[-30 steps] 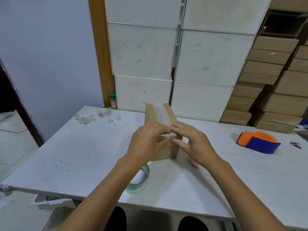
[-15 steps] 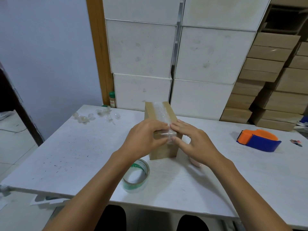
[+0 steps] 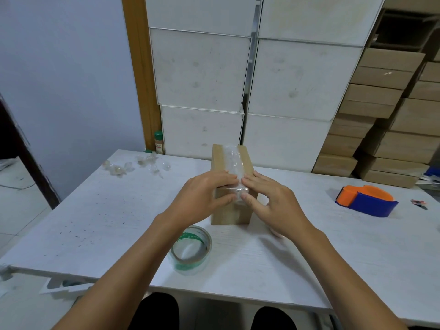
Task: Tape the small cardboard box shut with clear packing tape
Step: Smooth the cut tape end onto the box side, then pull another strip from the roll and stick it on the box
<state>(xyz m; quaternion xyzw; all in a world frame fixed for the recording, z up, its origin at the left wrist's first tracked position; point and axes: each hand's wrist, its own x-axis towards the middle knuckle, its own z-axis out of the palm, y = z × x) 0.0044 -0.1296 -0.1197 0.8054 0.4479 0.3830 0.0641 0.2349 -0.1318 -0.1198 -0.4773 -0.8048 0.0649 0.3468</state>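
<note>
A small brown cardboard box (image 3: 246, 160) stands on the white table (image 3: 100, 210), a strip of clear tape (image 3: 232, 158) running along its top and over the near edge. My left hand (image 3: 202, 198) and my right hand (image 3: 273, 201) both rest on the box's near top edge, fingers over the top, thumbs pressing the tape end on the front face. A roll of clear packing tape (image 3: 192, 251) with green print lies flat on the table, just in front of the box under my left wrist.
An orange and blue tape dispenser (image 3: 366, 201) sits at the right of the table. Crumpled bits of clear tape (image 3: 135, 164) lie at the far left. White boxes (image 3: 202, 70) and brown cartons (image 3: 381, 96) are stacked behind. A small spice bottle (image 3: 159, 141) stands by the wall.
My hands stay on the box's near edge; the thumbs have shifted slightly on the tape end. More of the tape roll shows below my left wrist.
</note>
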